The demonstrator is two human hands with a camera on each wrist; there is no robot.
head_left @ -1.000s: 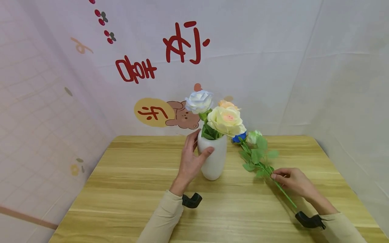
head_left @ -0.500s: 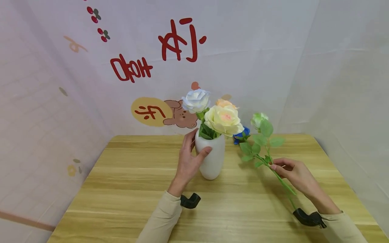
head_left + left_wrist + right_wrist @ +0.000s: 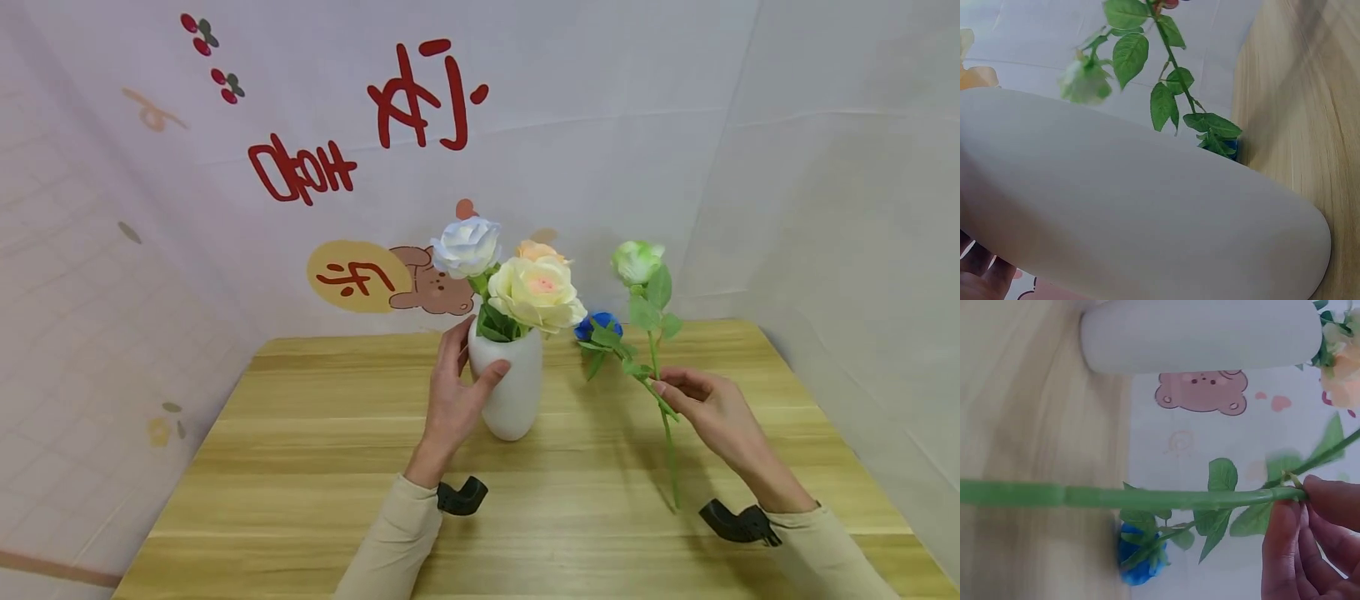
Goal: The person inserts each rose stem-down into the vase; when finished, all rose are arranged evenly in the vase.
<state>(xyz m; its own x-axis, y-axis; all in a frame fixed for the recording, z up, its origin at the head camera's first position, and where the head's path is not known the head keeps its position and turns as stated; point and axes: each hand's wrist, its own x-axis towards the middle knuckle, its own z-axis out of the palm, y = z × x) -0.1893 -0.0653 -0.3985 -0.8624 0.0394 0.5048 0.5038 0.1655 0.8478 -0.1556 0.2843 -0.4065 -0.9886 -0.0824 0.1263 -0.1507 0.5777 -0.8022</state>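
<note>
My left hand (image 3: 455,400) holds the white vase (image 3: 512,396), fingers behind its left side and thumb across the front. In it stand a pale blue-white rose (image 3: 467,247), a cream rose (image 3: 536,293) and a peach rose (image 3: 542,251). To the right, my right hand (image 3: 716,412) pinches the green stem (image 3: 1166,498) of a green-white rose (image 3: 637,262) between thumb and fingers, its bloom upright. A blue rose (image 3: 598,326) hangs bloom-down beside it, its stem crossing at the same fingertips. Whether its bloom touches the table, I cannot tell.
The vase and hands are over a wooden table (image 3: 300,467). A white cloth backdrop (image 3: 600,125) with red characters and a printed bear (image 3: 442,287) stands close behind its back edge. Black wrist mounts (image 3: 461,497) jut out from both sleeves.
My right hand has lifted, raising the green-white rose off the table and turning it upright. The blue rose's stem has swung up with it. My left hand keeps its hold on the vase.
</note>
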